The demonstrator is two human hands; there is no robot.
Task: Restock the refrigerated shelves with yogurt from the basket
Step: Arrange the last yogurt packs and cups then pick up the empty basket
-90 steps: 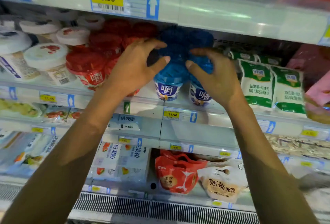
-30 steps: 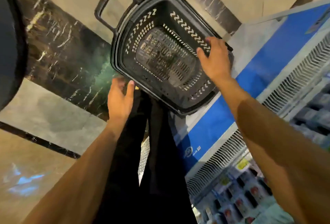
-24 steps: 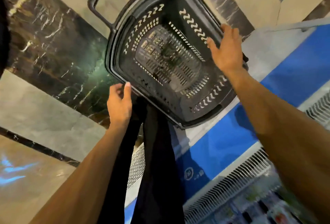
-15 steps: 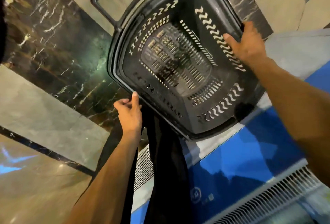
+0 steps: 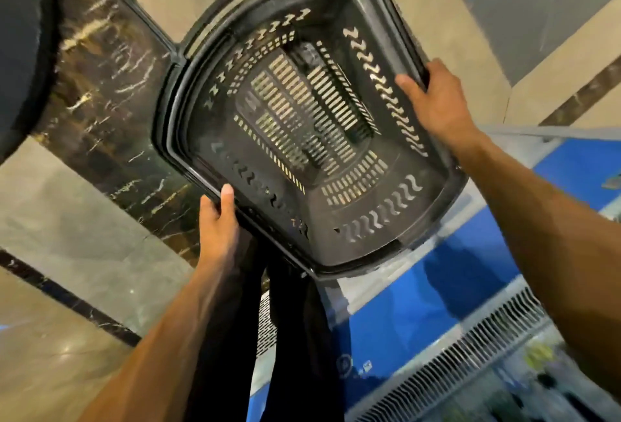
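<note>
A black basket [image 5: 376, 199] (slotted, handle pointing away) is held over the marble floor [image 5: 84, 220], left hand [image 5: 217, 225] and right hand [image 5: 437, 102] each clamped round its rim.

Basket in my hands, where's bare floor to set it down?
Bare grey tile lies left of your left hand, bordered by the dark marble band. Beige tile beyond the basket is free too. Crowded: between your legs and the blue cooler base.
</note>
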